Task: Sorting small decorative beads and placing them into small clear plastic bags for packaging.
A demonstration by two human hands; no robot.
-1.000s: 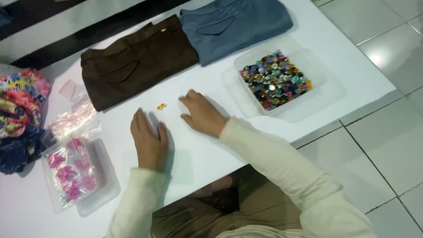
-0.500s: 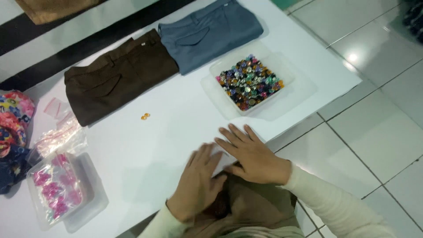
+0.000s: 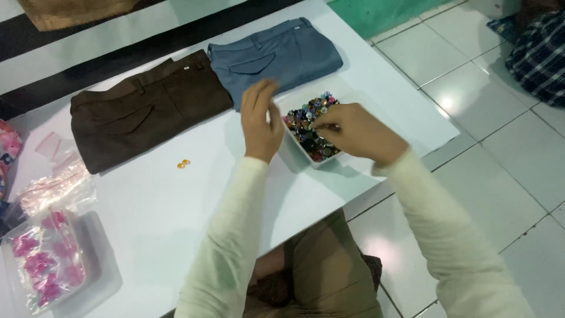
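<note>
The tray (image 3: 294,154) of mixed buttons (image 3: 310,126) sat on the white table (image 3: 176,218), between the two hands. The right hand (image 3: 356,134) lay over the tray's right half, fingers curled down into the buttons; whether it pinched one could not be told. The left hand (image 3: 261,121) stood at the tray's left wall, fingers loosely together and pointing away from the person, blurred, holding nothing that showed.

Just beyond the left hand lay folded blue trousers (image 3: 276,56), and left of them, touching, folded brown trousers (image 3: 144,109). Two small orange buttons (image 3: 183,164) lay on the bare table to the left of the left hand, near the brown trousers. Well to the left, near the table's edge, stood a clear box (image 3: 94,277) of pink pieces in a bag (image 3: 44,268), with clear bags (image 3: 56,185) beside it.
</note>
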